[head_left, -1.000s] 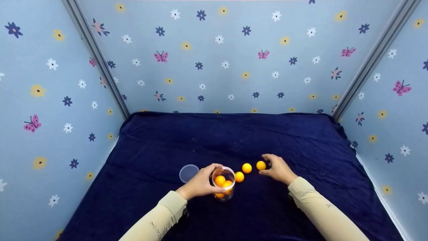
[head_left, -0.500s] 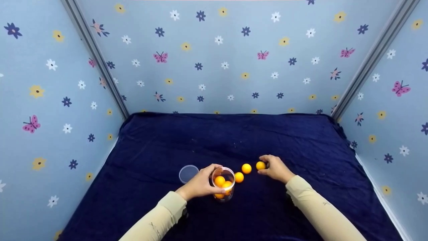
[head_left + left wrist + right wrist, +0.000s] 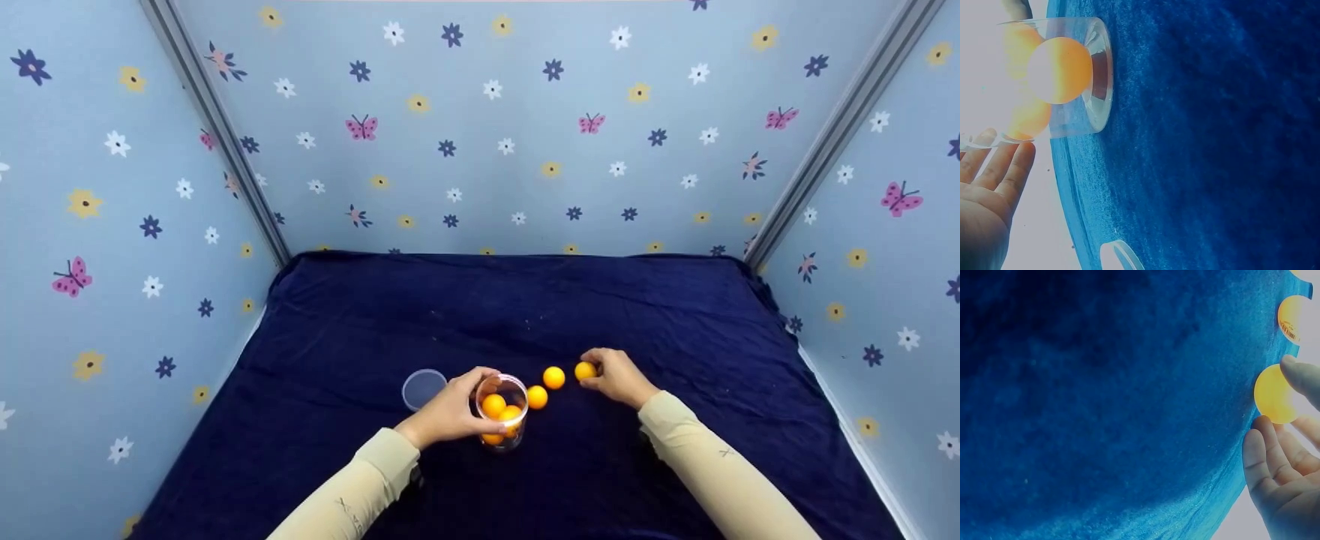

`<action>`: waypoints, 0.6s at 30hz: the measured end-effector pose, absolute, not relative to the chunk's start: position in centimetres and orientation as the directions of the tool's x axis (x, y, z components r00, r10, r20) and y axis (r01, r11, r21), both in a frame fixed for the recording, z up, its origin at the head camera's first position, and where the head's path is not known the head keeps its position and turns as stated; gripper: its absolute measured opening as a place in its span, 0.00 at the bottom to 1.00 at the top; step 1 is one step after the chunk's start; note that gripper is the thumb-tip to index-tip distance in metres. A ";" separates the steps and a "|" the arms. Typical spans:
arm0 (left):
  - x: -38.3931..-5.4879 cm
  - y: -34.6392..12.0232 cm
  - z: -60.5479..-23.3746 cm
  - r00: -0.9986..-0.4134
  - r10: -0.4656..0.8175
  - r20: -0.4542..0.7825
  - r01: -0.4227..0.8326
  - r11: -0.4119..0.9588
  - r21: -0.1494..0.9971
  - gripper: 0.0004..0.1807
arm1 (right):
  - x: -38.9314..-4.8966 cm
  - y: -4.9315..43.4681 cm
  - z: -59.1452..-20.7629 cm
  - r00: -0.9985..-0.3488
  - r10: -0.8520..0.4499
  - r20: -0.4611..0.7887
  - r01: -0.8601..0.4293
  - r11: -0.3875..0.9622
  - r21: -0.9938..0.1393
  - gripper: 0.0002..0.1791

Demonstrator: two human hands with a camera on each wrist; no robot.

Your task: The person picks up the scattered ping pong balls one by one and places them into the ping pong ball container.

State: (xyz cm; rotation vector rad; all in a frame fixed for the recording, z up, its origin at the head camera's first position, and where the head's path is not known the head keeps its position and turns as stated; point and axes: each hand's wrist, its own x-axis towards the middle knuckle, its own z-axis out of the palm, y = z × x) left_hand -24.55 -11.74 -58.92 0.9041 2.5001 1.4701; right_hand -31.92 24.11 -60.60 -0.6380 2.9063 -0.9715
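Observation:
My left hand [image 3: 448, 409] grips a clear plastic jar [image 3: 512, 386] by its side, thumb and fingers round it near the rim. Several orange ping-pong balls [image 3: 1061, 70] lie inside the jar, which stands upright on the cloth with its top uncovered. My right hand [image 3: 619, 375] pinches another orange ping-pong ball [image 3: 1275, 395] between thumb and fingertips, at cloth level. Between the jar and that hand lie two loose balls, a nearer ball [image 3: 537, 397] beside the jar and a farther ball [image 3: 553, 377].
A round clear lid [image 3: 424, 389] lies flat to the left of the jar, partly behind the left hand. Dark blue cloth [image 3: 480, 300] covers the table. Flower-patterned walls [image 3: 480, 165] stand at the back and on both sides.
The right hand's thumb and fingers have closed in on the rightmost ping-pong ball and now pinch it. The left hand, jar and other balls have stayed in place.

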 end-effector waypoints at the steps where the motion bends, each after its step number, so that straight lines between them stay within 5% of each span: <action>1: -24.5 -11.7 -58.9 -0.817 0.539 0.205 0.440 0.354 0.825 0.44 | -31.9 24.1 -60.6 -0.915 -0.385 0.121 -0.381 0.724 -0.576 0.20; 18: -24.6 -11.7 -58.9 -0.826 0.530 0.189 0.430 0.379 0.819 0.44 | -32.0 24.1 -59.0 -0.926 -0.363 0.109 -0.355 0.729 -0.585 0.20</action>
